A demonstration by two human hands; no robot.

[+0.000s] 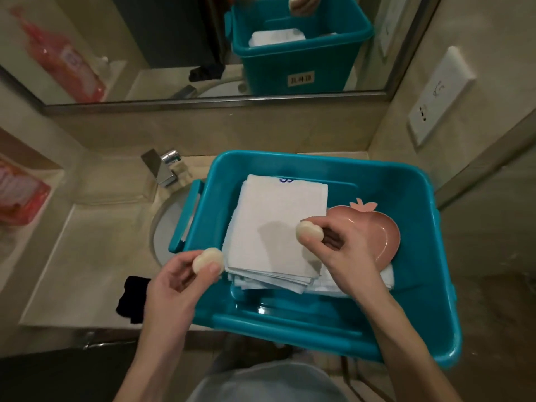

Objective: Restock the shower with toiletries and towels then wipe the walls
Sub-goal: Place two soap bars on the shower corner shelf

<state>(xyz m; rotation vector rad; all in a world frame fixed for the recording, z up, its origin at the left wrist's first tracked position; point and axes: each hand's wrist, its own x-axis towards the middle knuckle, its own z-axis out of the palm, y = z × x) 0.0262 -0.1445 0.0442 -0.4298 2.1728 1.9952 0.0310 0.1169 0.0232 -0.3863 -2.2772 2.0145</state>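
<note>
A teal plastic bin (420,256) rests on the vanity, partly over the sink. Inside lies a stack of folded white towels (278,227) and, to their right, a pink peach-shaped dish (377,227). My left hand (177,282) hovers at the bin's left rim, shut on a small cream soap bar (207,258). My right hand (339,250) is inside the bin above the dish, pinching a second cream soap bar (309,232) between thumb and fingers. The lower part of the dish is hidden by my right hand.
A chrome faucet (164,168) and white basin (165,227) sit left of the bin. A black cloth (132,297) lies on the beige counter (72,256). Red packets (17,192) fill a wall niche at left. A mirror (174,44) and wall socket (441,94) stand behind.
</note>
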